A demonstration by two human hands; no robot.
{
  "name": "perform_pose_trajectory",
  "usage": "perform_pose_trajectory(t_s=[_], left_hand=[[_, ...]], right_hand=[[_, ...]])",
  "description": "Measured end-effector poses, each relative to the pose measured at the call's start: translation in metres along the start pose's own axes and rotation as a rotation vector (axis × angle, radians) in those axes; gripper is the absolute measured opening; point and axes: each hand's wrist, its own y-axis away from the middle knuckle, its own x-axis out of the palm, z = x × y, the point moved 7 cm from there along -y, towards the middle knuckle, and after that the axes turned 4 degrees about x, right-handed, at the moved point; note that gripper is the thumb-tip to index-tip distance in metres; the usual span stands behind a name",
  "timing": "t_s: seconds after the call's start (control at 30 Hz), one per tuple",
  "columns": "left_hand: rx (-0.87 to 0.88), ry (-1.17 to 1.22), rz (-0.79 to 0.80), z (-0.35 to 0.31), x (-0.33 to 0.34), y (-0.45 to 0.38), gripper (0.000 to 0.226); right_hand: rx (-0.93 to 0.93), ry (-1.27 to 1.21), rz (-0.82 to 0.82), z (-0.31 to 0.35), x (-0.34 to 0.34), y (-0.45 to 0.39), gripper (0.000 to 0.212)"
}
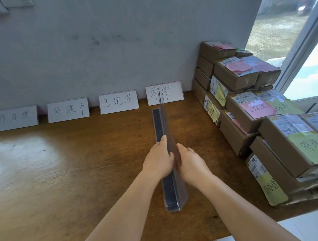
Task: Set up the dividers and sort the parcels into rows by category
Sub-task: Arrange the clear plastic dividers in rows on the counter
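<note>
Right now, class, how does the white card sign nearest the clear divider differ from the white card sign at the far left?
The white card sign nearest the clear divider bears two bold, dark characters; the white card sign at the far left bears three faint ones. The clear upright plastic divider crosses the nearest sign in the view; nothing crosses the far-left sign. Both are handwritten and stand on the wooden table by the wall.

A brown wooden counter (82, 163) butts against a pale grey wall (111, 39); right of the wall, a window (299, 44) shows the outdoors.
</note>
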Motion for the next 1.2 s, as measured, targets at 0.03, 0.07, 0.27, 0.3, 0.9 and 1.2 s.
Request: perform_pose_trajectory(t_s=[0.03,0.07,0.27,0.3,0.9,1.2], left_hand=[[-0.016,-0.032,-0.025,-0.001,-0.002,0.0,0.067],[-0.032,-0.062,-0.045,-0.002,-0.005,-0.001,0.066],[-0.002,-0.192,-0.088,-0.013,-0.011,-0.003,0.066],[0.005,-0.193,-0.096,-0.014,-0.011,-0.003,0.064],[-0.129,-0.073,-0.21,-0.02,-0.01,0.001,0.056],[-0.182,-0.06,-0.264,-0.018,-0.009,-0.007,0.054]], right_hand=[[0.016,0.045,-0.024,0.002,-0.001,-0.001,0.069],[0.023,0.08,-0.041,0.004,-0.002,-0.002,0.07],[-0.031,0.146,-0.078,0.007,-0.007,-0.001,0.073],[-0.038,0.145,-0.086,0.006,-0.008,0.0,0.073],[-0.005,0.178,-0.276,-0.05,-0.055,-0.003,0.067],[0.014,0.19,-0.345,-0.065,-0.062,-0.014,0.068]])
